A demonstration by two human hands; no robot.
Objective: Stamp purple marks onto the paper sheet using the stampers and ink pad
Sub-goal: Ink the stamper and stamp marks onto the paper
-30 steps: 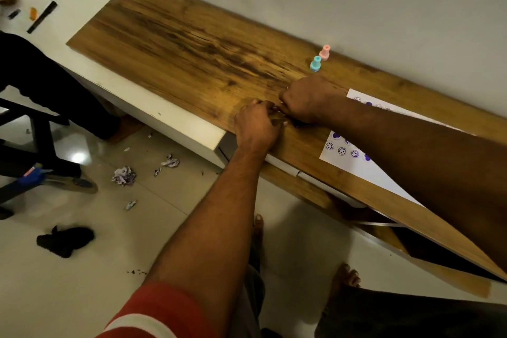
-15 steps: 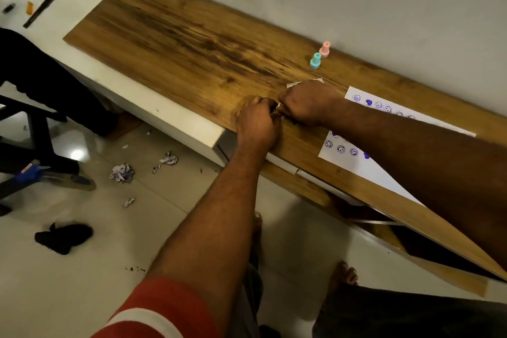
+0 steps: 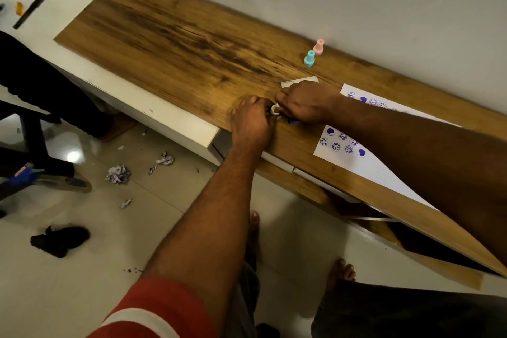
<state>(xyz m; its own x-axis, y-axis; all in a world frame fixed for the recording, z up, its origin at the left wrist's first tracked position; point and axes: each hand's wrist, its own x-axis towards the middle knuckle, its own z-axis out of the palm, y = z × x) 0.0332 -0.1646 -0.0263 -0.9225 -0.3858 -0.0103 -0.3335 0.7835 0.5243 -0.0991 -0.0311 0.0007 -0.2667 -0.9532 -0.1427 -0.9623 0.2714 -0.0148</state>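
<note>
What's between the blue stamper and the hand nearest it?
In the head view, a small clear lid-like piece lies on the wooden table between the blue stamper and the right hand; otherwise bare wood.

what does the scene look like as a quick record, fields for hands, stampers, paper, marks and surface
left hand: closed, meeting the right hand over a small white item
right hand: closed on that small white item; its identity unclear
spare stampers: teal stamper and pink stamper, upright, side by side near the wall
paper sheet: flat, partly under the right forearm
marks: purple smileys and hearts
surface: wooden board
</note>
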